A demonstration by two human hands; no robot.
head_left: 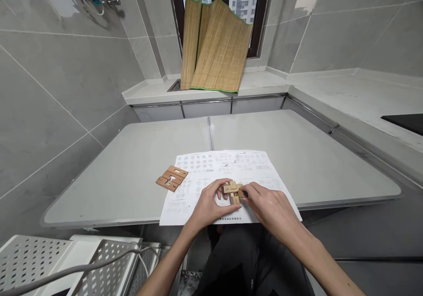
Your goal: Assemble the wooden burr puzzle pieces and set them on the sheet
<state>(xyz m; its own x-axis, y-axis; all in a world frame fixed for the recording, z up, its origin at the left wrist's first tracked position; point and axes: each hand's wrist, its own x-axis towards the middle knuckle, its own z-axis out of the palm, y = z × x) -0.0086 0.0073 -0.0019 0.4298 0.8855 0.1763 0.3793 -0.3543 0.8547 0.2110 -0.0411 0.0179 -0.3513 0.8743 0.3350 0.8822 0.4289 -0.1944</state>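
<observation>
A small wooden burr puzzle (233, 189) of interlocking light blocks is held between my two hands above a printed sheet. My left hand (211, 201) grips its left side, the thumb along the bottom and the fingers around the top. On the other side my right hand (264, 199) pinches a darker part of the puzzle at its right end. The printed instruction sheet (274, 181), covered in small diagrams, lies flat under both hands. Several flat brown wooden pieces with cut-out slots (172, 177) rest side by side over the sheet's left edge.
A pale folding table (297, 141) with a centre seam carries everything. Behind it, a bamboo mat (220, 44) leans on the white ledge (264, 82) by the window. White perforated panels (29, 258) and a grey hose (82, 267) are at lower left.
</observation>
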